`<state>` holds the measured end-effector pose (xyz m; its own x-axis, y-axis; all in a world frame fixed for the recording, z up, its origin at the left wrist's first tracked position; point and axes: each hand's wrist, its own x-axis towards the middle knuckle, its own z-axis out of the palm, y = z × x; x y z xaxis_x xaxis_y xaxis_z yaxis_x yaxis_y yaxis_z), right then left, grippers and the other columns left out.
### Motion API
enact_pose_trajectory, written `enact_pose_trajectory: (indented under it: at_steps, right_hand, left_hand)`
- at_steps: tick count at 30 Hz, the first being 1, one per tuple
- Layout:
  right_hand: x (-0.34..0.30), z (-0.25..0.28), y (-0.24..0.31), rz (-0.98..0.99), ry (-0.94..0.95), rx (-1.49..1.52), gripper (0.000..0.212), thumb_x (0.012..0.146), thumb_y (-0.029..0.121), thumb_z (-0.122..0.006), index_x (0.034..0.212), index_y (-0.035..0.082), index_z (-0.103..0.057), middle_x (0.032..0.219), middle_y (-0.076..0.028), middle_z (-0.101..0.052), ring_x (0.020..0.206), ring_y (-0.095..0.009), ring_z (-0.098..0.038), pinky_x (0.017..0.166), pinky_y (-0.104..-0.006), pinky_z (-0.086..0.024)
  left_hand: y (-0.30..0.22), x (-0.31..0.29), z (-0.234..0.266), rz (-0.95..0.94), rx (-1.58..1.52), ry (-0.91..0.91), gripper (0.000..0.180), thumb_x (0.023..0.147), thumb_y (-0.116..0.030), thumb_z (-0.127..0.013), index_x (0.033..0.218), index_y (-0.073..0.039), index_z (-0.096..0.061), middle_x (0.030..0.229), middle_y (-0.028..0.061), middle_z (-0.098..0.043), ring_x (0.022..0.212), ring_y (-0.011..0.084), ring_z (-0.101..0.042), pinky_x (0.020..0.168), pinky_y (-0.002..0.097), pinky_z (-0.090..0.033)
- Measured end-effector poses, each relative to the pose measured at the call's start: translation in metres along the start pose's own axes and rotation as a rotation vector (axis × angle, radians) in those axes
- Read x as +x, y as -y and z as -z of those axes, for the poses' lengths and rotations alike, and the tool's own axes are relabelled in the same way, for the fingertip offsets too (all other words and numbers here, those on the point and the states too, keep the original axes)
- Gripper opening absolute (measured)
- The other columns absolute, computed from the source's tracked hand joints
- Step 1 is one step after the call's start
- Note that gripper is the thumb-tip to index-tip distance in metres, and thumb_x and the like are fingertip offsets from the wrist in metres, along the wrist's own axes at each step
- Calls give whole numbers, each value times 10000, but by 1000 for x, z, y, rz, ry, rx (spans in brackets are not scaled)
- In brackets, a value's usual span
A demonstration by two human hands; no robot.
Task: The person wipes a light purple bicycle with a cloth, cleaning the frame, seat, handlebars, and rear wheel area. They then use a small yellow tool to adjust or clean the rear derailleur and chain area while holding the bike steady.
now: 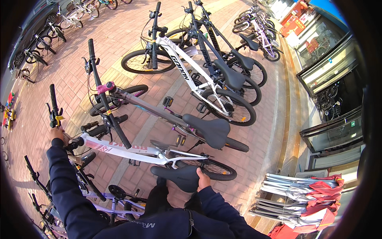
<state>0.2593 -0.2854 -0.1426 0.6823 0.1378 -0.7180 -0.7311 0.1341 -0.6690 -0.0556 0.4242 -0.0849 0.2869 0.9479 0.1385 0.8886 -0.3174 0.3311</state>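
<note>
A white bicycle with red markings stands upright right in front of me. On the left, my left hand is closed around its handlebar, beside a small yellow piece near the brake lever. My right hand grips the rear end of its black saddle, with the thumb on top and the other fingers mostly hidden. Just beyond stands a grey bicycle with a pink stem, its black saddle close to the white frame.
Farther out, a white bicycle with black lettering stands beside dark ones. A lilac bicycle is close on my near side. Folded red and white canopies lie by the shop step at right. Parked bicycles line the brick pavement.
</note>
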Motion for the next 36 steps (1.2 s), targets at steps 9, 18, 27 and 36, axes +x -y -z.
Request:
enact_pose_trajectory:
  at_steps: [9,18,27,36]
  right_hand:
    - [6,13,-16,49,-1,-34,378,954,282,-665,1084,-74,-667,1047,-115,-688,913,-202,-648,816,-325,-514]
    - [34,37,-25,19,158,-181,514,979,374,-625,1178,-100,-625,1111,-137,-673,972,-209,-628,856,-335,-503]
    - [27,65,19,-100,520,-623,421,977,406,-610,1187,42,-578,1033,-101,-652,908,-197,-646,707,-327,-523]
    - [24,34,-10,-221,639,-697,1021,818,581,-738,1522,45,-228,1513,-237,-346,1346,-416,-413,966,-693,-382]
  left_hand:
    - [-15,-32,18,-13,264,-14,406,943,-355,-532,828,-6,-704,854,223,-695,861,396,-667,775,489,-514]
    - [-99,-144,89,209,258,-77,253,983,-287,-529,1088,-128,-695,875,161,-712,841,376,-684,714,477,-523]
    - [-183,-442,90,-20,-649,136,176,953,-107,-584,1035,2,-696,693,37,-640,652,100,-599,628,275,-483]
    - [-191,-725,-36,580,-860,303,248,939,-160,-589,1022,38,-713,760,93,-702,713,154,-660,692,302,-513]
